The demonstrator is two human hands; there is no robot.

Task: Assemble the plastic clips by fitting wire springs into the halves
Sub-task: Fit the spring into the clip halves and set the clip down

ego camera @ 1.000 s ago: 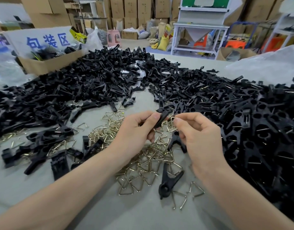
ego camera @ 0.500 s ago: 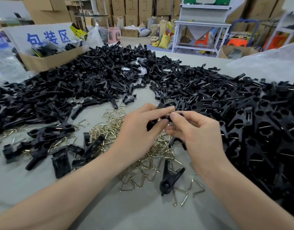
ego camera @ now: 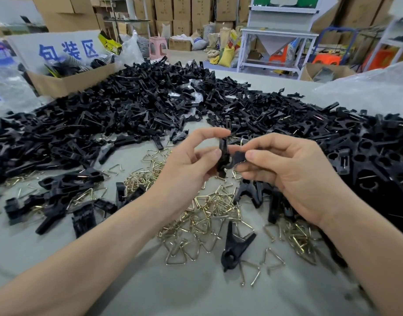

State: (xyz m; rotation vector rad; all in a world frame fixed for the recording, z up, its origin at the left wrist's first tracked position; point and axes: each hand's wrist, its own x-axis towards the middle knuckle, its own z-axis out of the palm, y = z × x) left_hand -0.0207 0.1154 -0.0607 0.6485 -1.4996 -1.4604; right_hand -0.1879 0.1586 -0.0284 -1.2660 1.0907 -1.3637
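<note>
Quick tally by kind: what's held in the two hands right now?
Black clip halves: 2 (upright half in left hand; hooked half in right hand)
Wire springs: 1 (wire spring, tip showing by right fingers)
Total: 3

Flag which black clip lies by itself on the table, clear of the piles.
The V-shaped black clip below the left hand and right hand, touching only loose wire springs. Every other clip sits among more black parts.
</note>
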